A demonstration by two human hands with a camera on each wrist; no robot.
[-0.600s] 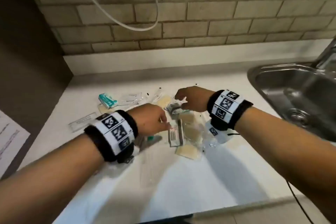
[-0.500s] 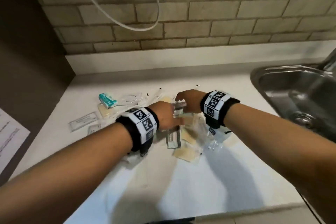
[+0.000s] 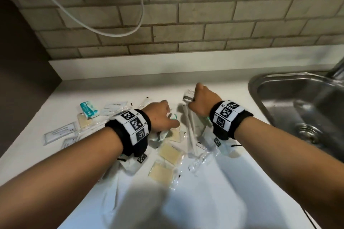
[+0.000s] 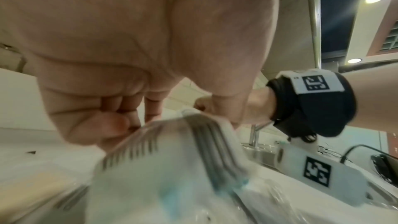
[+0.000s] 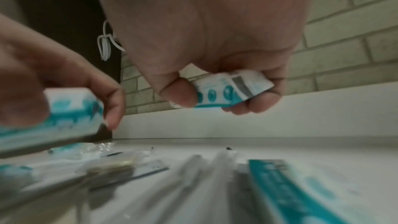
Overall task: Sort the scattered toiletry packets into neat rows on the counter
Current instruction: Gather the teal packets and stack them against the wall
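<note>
Toiletry packets lie scattered on the white counter (image 3: 204, 201). Among them are a teal box (image 3: 89, 109), yellowish soap sachets (image 3: 171, 151), clear labelled sachets (image 3: 60, 133) and long white wrapped sticks (image 3: 189, 132). My left hand (image 3: 162, 115) hovers low over the pile's middle and pinches a white-and-teal packet (image 5: 71, 113), blurred in the left wrist view (image 4: 172, 151). My right hand (image 3: 200, 96) is raised behind the pile. Its thumb and curled fingers grip another white-and-teal packet (image 5: 228, 91), whose striped end shows in the head view (image 3: 188, 95).
A steel sink (image 3: 260, 83) opens at the right, its rim close to my right forearm. A brick wall with a hanging white cable (image 3: 111, 33) backs the counter. A dark panel (image 3: 22, 65) closes the left side. Bare counter lies near the front edge.
The hands, close together over the pile before, have parted. My right hand has moved back and to the right with its packet. My left hand stays over the middle, holding a packet.
</note>
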